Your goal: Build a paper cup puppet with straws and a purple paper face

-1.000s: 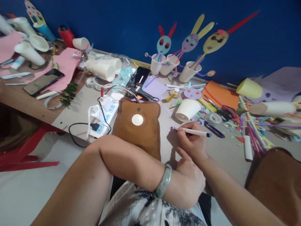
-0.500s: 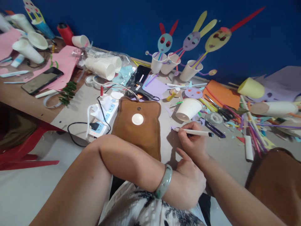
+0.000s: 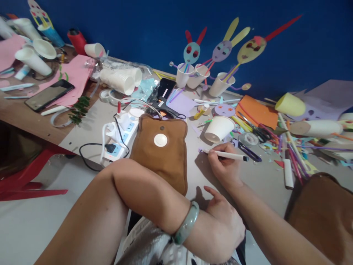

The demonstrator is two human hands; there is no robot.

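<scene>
My right hand (image 3: pixel 226 165) is closed around a white marker pen (image 3: pixel 230 155) with a dark end. Its tip meets a very small purple paper piece (image 3: pixel 199 150) on the grey tabletop (image 3: pixel 197 180). My left hand (image 3: pixel 222 222), below a green bangle (image 3: pixel 187 223), lies beside my right forearm near the table edge. One of its fingers is stretched out; the others are mostly hidden, and nothing shows in it. A white paper cup (image 3: pixel 220 129) lies tipped just beyond the pen. Left of the pen is a brown hot-water bag (image 3: pixel 162 162).
A purple box cutter (image 3: pixel 249 152), clear tape roll (image 3: pixel 248 139) and scissors (image 3: pixel 260 133) lie to the right among paper scraps. A power strip (image 3: pixel 121 141) with cords is at left. Behind stand cup puppets (image 3: pixel 221 85) and a glue gun (image 3: pixel 165 106). A phone (image 3: pixel 51 95) lies far left.
My left hand has shifted slightly down, away from the right hand, opening a gap between them. My right hand still holds the pen at the small purple piece. The view has shifted a little.
</scene>
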